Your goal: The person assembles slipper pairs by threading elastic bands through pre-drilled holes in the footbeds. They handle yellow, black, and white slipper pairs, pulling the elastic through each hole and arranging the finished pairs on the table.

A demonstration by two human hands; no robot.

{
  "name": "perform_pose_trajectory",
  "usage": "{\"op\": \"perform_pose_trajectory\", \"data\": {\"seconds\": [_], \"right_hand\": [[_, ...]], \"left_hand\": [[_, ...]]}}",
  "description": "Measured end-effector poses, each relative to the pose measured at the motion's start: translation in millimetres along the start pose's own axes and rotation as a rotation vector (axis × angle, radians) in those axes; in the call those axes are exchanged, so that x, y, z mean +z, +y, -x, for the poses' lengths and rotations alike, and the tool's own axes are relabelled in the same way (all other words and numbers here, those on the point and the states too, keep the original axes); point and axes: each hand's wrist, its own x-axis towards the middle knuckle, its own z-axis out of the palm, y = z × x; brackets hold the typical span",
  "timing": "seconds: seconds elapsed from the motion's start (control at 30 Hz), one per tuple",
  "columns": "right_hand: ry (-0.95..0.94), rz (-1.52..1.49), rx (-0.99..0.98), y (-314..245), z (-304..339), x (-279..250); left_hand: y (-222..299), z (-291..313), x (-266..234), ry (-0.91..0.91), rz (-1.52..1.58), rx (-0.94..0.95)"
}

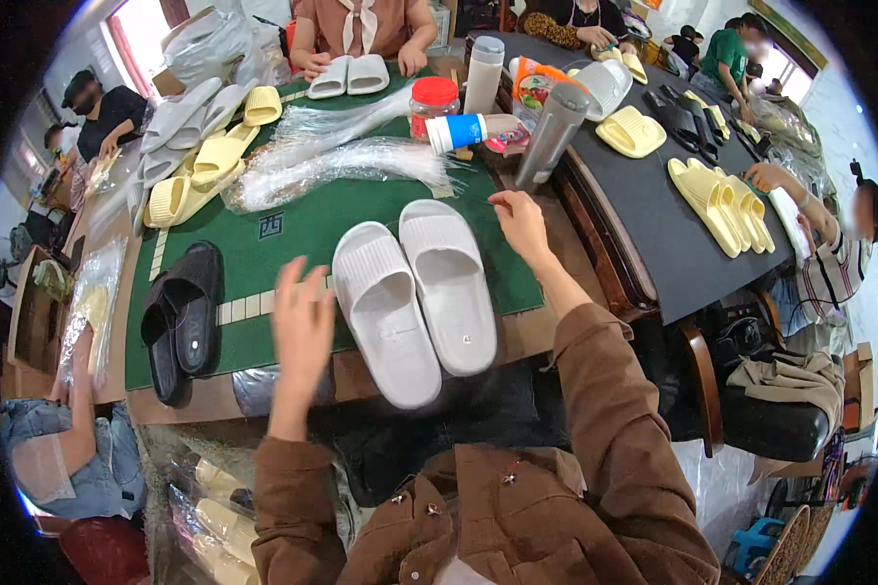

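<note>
A pair of light grey slide slippers [415,302] lies side by side on the green table mat [263,336], toes pointing away from me. My left hand [302,317] is just left of them, smeared by motion, with its fingers apart and nothing visible in it. To the right of the slippers, my right hand [522,224] has thumb and fingertips pinched together. A faint thin strand seems to show at those fingertips, too fine to make out. Bundles of clear plastic strands [346,171] lie beyond the slippers. A black pair of slippers [183,317] sits at the left.
Yellow slippers [210,161] and grey ones [190,112] pile up at the far left. A red-lidded jar [434,102], a blue-and-white cup [456,132] and a grey bottle [556,132] stand at the mat's far right. Co-workers handle slippers around both tables, including the dark table [644,195].
</note>
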Motion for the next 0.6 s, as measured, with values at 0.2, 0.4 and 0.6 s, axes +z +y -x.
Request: {"op": "perform_pose_trajectory", "data": {"seconds": [0.2, 0.4, 0.6], "right_hand": [[-0.150, 0.132, 0.031, -12, -21, 31], [-0.128, 0.218, -0.103, -8, -26, 22], [-0.358, -0.038, 0.071, -9, -37, -15]], "left_hand": [[69, -11, 69, -0.053, -0.159, 0.165], [65, -14, 78, -0.054, -0.178, 0.173], [66, -8, 82, -0.029, -0.186, 0.161]]}}
